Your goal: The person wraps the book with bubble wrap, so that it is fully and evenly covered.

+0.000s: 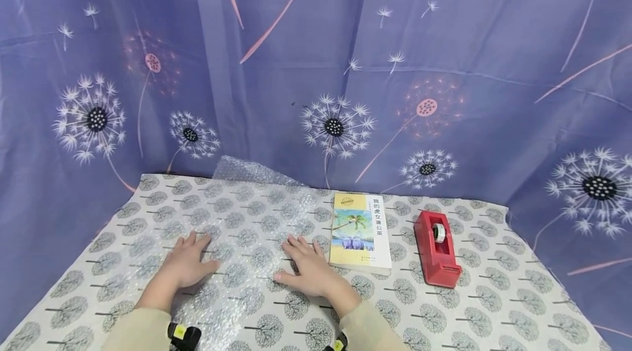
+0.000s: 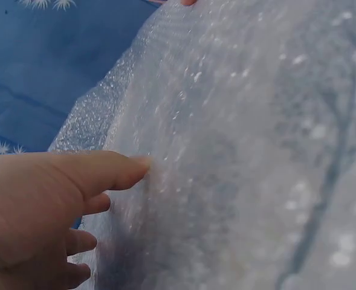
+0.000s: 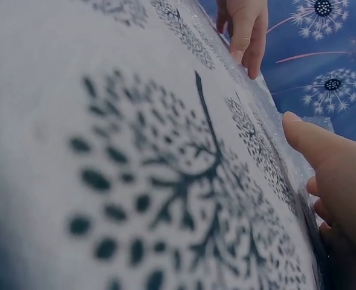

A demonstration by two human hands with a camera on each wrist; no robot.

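A clear sheet of bubble wrap (image 1: 247, 214) lies spread over the tree-print tablecloth, its far end standing up a little against the curtain. My left hand (image 1: 188, 262) rests on the sheet with its fingers spread; in the left wrist view the thumb (image 2: 120, 170) lies along the plastic. At the sheet's right edge my right hand (image 1: 311, 269) rests flat, fingers apart, holding nothing. Just beyond the right hand lies a paperback book (image 1: 359, 232) with a yellow and white cover, face up.
To the right of the book stands a red tape dispenser (image 1: 437, 249) with a roll of tape (image 1: 439, 233) in it. A purple dandelion-print curtain (image 1: 276, 77) hangs behind the table. The patterned tablecloth (image 1: 494, 307) reaches out on both sides.
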